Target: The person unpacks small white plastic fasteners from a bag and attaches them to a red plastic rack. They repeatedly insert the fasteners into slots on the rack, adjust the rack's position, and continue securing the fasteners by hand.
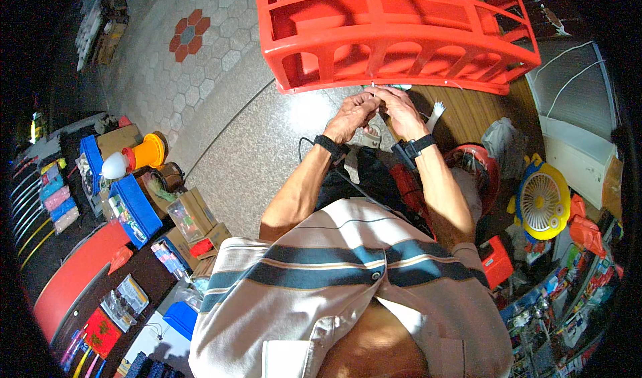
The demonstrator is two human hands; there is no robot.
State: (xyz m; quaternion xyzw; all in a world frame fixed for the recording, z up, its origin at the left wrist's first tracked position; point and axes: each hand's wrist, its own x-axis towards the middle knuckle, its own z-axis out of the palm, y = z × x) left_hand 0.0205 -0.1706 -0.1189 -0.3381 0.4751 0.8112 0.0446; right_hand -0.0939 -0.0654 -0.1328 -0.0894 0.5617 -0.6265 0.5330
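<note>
A red plastic slatted rack lies across the top of the view, its long near edge facing me. Just below that edge my left hand and my right hand meet, both closed in a pinch. Between the fingertips, against the rim, shows a thin white strip that looks like a cable tie; the fingers hide most of it. A bundle of white strips, probably cable ties, lies to the right of my right hand. Dark bands circle both wrists.
Under the rack is a brown wood-grain surface. At right are a white plastic bag, a red round tub and a yellow-blue fan. Blue bins and cardboard boxes crowd the left; speckled floor lies between.
</note>
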